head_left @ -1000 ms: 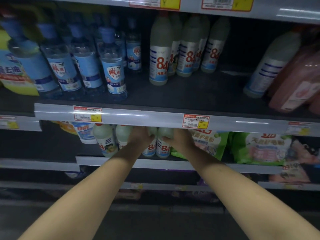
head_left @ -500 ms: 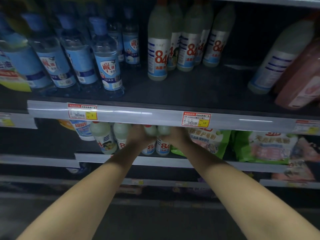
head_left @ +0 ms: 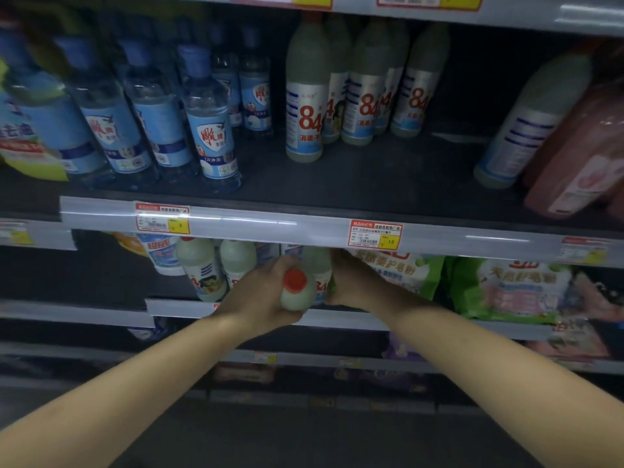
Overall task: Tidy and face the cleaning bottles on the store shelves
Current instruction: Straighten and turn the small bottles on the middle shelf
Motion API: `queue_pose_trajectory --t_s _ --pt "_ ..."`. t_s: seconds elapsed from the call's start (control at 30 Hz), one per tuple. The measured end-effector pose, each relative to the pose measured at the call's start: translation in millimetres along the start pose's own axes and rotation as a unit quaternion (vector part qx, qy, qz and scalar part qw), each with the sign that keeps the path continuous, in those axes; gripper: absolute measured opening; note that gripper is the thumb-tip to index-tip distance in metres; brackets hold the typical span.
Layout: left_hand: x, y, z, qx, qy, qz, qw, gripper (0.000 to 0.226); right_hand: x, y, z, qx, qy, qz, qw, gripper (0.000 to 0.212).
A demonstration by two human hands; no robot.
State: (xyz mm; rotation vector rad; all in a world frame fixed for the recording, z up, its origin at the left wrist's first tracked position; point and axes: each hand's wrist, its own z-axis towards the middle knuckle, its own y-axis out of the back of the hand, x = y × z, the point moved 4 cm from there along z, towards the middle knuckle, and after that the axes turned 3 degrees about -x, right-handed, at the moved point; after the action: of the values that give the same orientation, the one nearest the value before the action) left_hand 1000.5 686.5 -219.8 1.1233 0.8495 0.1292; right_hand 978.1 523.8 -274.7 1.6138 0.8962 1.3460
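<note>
My left hand (head_left: pixel 260 298) grips a small pale disinfectant bottle with a red cap (head_left: pixel 294 292), tipped toward me at the front of the lower shelf (head_left: pixel 337 317). My right hand (head_left: pixel 351 285) holds a second small "84" bottle (head_left: pixel 317 268) that stands just behind it. Two more small pale bottles (head_left: pixel 202 268) stand to the left on the same shelf. On the shelf above, several tall "84" bottles (head_left: pixel 305 106) stand in a group, one out in front. Blue-labelled clear bottles (head_left: pixel 211 130) fill its left side.
A tall white bottle (head_left: pixel 526 123) leans at the upper shelf's right beside a pink bottle (head_left: pixel 580 153). Green and pink soap-powder bags (head_left: pixel 499 288) lie right of my hands. The price rail (head_left: pixel 270 224) overhangs the lower shelf. Dark lower shelves and floor lie below.
My left hand has pulled its bottle forward and tipped it, so the red cap now faces me. The right hand stays on its bottle. The camera has dipped and risen slightly.
</note>
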Motion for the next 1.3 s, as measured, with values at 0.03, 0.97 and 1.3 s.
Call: queue_pose_trajectory --t_s 0.03,0.97,1.3 --pt "-7 6 -4 -0.006 0.001 0.001 1.0 0.066 5 6 -6 0.029 0.008 0.014 0.999 0.07" --pt "-144 116 121 -0.097 -0.171 -0.091 0.976 0.079 22 202 -25 -0.293 0.053 0.338 0.893 0.055" --pt "-111 89 164 -0.127 -0.103 -0.224 0.961 0.065 0 202 22 -0.293 0.0 0.371 0.881 0.055"
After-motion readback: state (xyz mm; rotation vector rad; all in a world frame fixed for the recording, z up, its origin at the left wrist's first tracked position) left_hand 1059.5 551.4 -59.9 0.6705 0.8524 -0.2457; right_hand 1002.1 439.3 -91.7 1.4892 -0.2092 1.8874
